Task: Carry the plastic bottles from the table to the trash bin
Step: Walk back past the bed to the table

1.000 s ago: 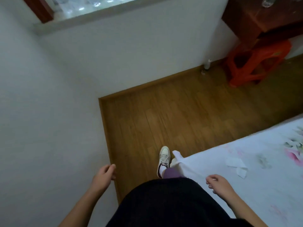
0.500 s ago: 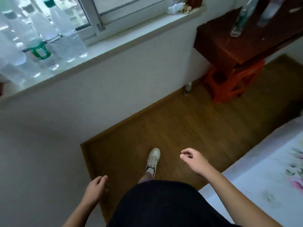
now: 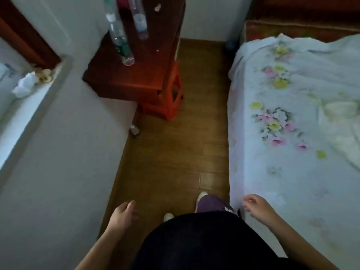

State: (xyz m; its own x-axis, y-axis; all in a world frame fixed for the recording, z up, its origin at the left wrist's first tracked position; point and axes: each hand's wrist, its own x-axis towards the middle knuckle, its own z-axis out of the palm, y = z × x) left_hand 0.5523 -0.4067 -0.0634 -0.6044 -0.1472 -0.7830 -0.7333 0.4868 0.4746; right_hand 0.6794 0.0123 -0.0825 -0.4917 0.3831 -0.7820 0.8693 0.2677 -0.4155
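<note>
Two clear plastic bottles stand on a dark red wooden table at the top of the view. The nearer bottle has a green label. The second bottle stands just behind it to the right. My left hand hangs low over the floor with loose fingers and holds nothing. Beside the bed's edge, my right hand is loosely curled and also holds nothing. Both hands are far from the bottles. No trash bin is in view.
An orange plastic stool is tucked under the table. A bed with a floral sheet fills the right side. A white wall and a window sill run along the left. A narrow strip of wooden floor leads to the table.
The view has swung right from the wall and window towards the table and bed. The table and bottles now lie straight ahead. Both hands remain empty.
</note>
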